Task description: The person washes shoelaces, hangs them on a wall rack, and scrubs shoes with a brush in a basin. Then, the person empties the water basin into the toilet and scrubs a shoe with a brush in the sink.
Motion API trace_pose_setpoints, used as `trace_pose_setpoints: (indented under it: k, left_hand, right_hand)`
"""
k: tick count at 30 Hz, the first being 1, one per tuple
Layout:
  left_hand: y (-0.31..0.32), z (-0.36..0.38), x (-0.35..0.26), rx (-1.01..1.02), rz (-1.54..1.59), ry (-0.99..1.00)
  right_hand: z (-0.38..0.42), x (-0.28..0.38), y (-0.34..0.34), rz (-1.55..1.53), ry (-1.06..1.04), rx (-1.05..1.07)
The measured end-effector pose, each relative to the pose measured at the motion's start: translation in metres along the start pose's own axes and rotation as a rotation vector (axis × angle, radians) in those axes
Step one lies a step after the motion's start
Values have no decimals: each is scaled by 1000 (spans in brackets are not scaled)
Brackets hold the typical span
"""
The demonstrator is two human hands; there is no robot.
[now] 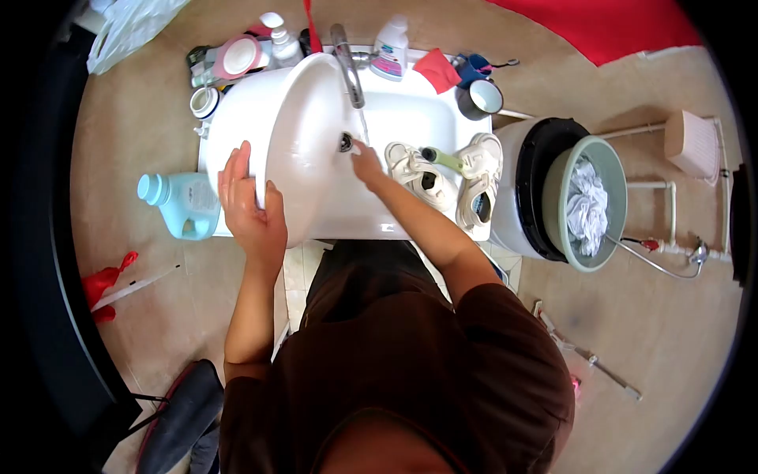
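A large white basin (304, 158) is tilted up on its side over the left part of the white sink (426, 110). My left hand (253, 201) grips its rim, with the thumb on one side and the fingers on the other. Nearest the dark drain hole (346, 142) is my right hand (365, 164), just below a thin stream of water from the metal faucet (347, 67). Its finger is stretched out, and nothing shows in it. A pair of white sneakers (417, 175) stands at the sink's right, with a green-handled brush (442, 159) lying across them.
A blue detergent jug (185, 207) is at the left. Along the sink's back edge are a white bottle (391, 49), a pump bottle (284, 43), a red cloth (437, 71) and a dark mug (480, 100). A green basin (616, 225) holding white cloth (587, 205) rests at the right.
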State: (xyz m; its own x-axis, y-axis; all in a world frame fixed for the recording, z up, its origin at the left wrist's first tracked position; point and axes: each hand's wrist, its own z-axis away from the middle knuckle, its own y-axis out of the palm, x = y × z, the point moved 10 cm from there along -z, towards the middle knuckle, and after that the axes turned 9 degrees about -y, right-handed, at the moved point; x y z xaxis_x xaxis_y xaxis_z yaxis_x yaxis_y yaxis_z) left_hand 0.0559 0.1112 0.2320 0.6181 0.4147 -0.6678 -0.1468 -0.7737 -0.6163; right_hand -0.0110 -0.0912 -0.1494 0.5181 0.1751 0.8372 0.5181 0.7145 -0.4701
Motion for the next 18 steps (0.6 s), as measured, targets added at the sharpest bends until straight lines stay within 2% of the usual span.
trace_pose_setpoints:
  k: [1,3,6,8,11,13,16,18]
  left_hand:
    - [4,2,-12,-8,-165,82]
    - [11,9,-16,-35,-264,174]
    - [15,14,-20,-63,-392,259]
    - [16,13,-16,-87,-436,290]
    - [20,8,-9,-93,-468,289]
    - [22,6,0,-96,-433,255]
    - [24,1,20,-99,-290,162]
    - [24,-3,46,-89,-106,8]
  right_hand:
    - [6,23,2,152,-152,24]
    - [15,21,11,252,-106,135]
    - [40,40,-18,561,-260,276]
    - [51,41,-45,918,-276,359]
    - [63,15,-81,1277,-272,386]
    - [78,13,-101,1241,-207,487]
    - [89,16,-108,1332,-414,326]
    - [86,7,-114,1348,-341,266]
